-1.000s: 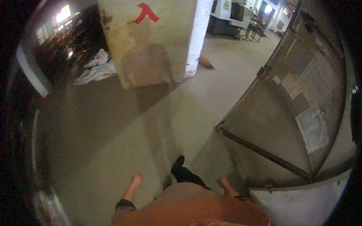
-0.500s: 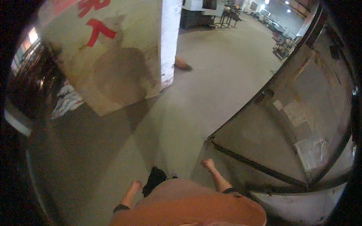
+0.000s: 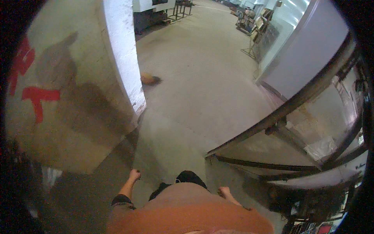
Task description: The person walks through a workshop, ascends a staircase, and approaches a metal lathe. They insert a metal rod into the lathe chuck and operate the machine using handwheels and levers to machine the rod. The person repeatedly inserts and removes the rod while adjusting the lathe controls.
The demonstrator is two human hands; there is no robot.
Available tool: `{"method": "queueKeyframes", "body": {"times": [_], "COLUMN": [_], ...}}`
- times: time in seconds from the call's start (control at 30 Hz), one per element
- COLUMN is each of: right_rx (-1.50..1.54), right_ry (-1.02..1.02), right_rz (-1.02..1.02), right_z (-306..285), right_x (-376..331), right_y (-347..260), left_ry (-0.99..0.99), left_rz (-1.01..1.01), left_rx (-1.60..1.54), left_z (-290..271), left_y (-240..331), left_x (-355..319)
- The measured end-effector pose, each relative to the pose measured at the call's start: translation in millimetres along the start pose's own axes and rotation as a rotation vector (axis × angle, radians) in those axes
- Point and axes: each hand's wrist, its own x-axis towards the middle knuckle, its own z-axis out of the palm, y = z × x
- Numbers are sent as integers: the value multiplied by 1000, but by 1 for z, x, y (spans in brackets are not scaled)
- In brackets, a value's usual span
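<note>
both my hands empty, fingers loose: left hand (image 3: 134,174) nearest the big beige concrete pillar (image 3: 78,97), right hand (image 3: 224,191) beside the grey steel-framed panel (image 3: 272,148).

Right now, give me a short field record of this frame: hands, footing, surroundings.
left hand: empty, loosely curled, hanging at the side
right hand: empty, at the side, touching nothing
foot: black shoe on concrete floor
left of person: pillar with red marks
right of person: metal-framed panel
floor item: small brown object beside pillar
</note>
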Motion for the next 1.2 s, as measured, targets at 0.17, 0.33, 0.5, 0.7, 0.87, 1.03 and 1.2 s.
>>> {"method": "queueKeyframes", "body": {"times": [0.17,0.33,0.5,0.7,0.87,1.03,1.2], "right_rx": [438,-287,-1098,34,-668,-93,-416], "right_ry": [59,-25,215,-28,112,210,428], "right_rz": [106,-284,-1169,-698,-331,-41,-302], "right_z": [48,54,80,96,99,110,132], "right_x": [-14,116,131,155,163,125,157], "right_y": [-83,-142,-296,-410,-428,-451,-435], "left_ry": [-124,-357,-408,-443,-577,-724,-722], "left_rz": [65,49,54,-61,-42,235,200], "left_rx": [402,508,411,405,509,691,675], "left_z": [-17,14,-16,-40,-35,-18,40], "left_y": [170,208,282,325,352,429,546], "left_x": [85,176,212,292,404,537,628]}}
